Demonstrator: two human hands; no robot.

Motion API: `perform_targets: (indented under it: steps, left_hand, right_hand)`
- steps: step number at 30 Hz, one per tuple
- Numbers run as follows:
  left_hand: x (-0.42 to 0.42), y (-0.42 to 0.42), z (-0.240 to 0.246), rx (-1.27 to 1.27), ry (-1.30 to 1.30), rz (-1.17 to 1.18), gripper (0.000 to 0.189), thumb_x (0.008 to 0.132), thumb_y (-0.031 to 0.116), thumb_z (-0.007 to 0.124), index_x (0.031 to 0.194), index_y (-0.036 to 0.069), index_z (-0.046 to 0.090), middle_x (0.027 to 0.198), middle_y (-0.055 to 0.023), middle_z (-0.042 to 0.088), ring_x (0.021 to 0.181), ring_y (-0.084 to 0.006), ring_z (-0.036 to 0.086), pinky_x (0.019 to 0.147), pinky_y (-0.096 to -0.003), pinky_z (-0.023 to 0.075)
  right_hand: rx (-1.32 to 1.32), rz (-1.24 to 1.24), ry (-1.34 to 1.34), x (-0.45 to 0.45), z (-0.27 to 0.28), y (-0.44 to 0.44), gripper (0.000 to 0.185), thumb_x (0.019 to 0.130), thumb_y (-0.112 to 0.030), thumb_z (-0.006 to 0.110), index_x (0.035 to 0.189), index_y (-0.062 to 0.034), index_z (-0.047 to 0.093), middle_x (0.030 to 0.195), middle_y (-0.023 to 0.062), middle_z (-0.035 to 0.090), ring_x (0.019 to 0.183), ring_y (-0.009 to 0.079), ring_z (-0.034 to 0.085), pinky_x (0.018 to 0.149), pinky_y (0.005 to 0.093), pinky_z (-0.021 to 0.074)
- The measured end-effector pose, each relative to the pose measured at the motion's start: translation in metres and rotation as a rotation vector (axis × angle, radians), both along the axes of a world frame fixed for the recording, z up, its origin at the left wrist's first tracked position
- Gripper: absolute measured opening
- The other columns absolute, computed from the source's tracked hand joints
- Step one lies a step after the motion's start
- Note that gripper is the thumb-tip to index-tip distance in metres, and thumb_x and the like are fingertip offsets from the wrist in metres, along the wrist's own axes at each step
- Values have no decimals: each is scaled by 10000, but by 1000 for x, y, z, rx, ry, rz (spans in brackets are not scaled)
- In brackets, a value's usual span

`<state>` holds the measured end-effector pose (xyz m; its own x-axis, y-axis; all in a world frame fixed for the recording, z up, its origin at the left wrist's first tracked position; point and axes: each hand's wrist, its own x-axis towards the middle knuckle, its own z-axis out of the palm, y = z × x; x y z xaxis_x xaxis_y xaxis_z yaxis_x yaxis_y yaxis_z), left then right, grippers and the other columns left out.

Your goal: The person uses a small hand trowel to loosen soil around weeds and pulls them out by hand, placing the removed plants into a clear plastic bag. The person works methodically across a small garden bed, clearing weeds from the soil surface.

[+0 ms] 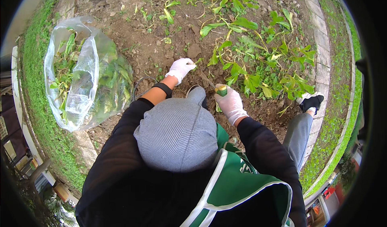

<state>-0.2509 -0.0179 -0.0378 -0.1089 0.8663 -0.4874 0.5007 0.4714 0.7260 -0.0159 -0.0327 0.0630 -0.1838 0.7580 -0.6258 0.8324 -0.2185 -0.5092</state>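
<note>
My left hand, in a white glove, is closed with its fingertips pinched on a small green plant just above the soil. In my gloved right hand is a hand tool with a green and yellow handle. Its narrow metal blade slants up and left to the ground, and its tip is hard to make out against the soil. Leafy green plants with pale, bent stems spread over the bed beyond my right hand.
A clear plastic bag stuffed with pulled greens stands at left, a thin dark loop beside it. Brick edging bounds the bed at right, where a black and white shoe rests. Uprooted plants lie farther up the soil.
</note>
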Motion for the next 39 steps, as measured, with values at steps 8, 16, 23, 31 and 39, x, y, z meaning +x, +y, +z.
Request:
perform_targets:
  steps: [8,16,23,31,39]
  left_hand:
    - [-34,-4,19,-90,-575,406,172,907,220,554,950,54,565,582,13,480,493,-86,460,493,-244,385]
    - [-5,16,27,48,-1076,617,99,924,168,523,976,84,527,730,-4,564,498,-97,466,493,-263,404]
    - [-14,18,25,-13,-980,705,121,923,175,526,982,69,532,957,-84,656,518,-93,511,501,-261,448]
    - [-88,11,24,199,-857,853,222,896,60,494,1117,44,506,916,-114,643,581,-147,571,521,-279,475]
    - [-115,2,28,158,-817,983,198,771,11,446,935,45,552,739,-60,598,502,-148,528,445,-272,439]
  right_hand:
    - [-187,-142,127,16,62,16,345,726,-224,680,1029,-67,637,844,141,663,777,250,646,738,319,495]
    - [170,-254,483,17,91,-3,372,805,-102,648,1168,-59,583,950,89,676,846,106,628,782,250,482]
    - [296,-211,442,16,82,-1,370,782,-152,667,1146,-137,603,858,141,671,773,194,665,720,293,496]
    - [201,-229,569,10,74,6,386,800,2,627,1180,-5,560,1116,72,617,1006,108,569,892,237,430]
    - [-49,17,104,9,49,12,421,782,-63,631,1199,-72,574,1075,97,648,970,127,607,875,252,447]
